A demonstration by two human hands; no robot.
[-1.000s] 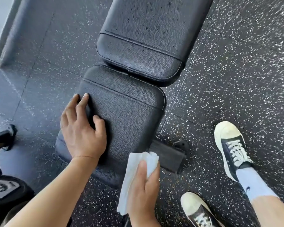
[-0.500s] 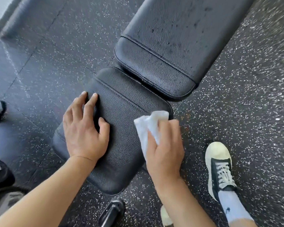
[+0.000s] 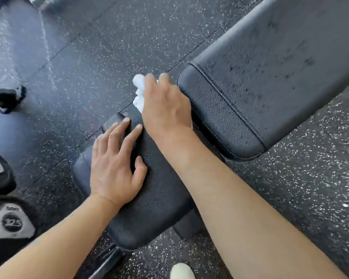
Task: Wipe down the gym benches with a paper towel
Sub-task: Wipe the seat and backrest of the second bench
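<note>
the paper towel (image 3: 139, 91) is bunched under the right hand (image 3: 166, 106), white folds protruding past the fingers on their far left side, at the far end of the seat pad (image 3: 155, 190) beside the gap to the back pad (image 3: 256, 81). fingers are curled over it. the left hand (image 3: 114, 168) is laid flat, fingers spread, on the seat pad's left edge. dark specks are noted on the back pad.

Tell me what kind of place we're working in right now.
Most likely a gym. A padded black bench stands on speckled rubber floor, and dumbbells lie at the left edge. The left hand rests on the seat pad while the right hand holds a paper towel.
</note>
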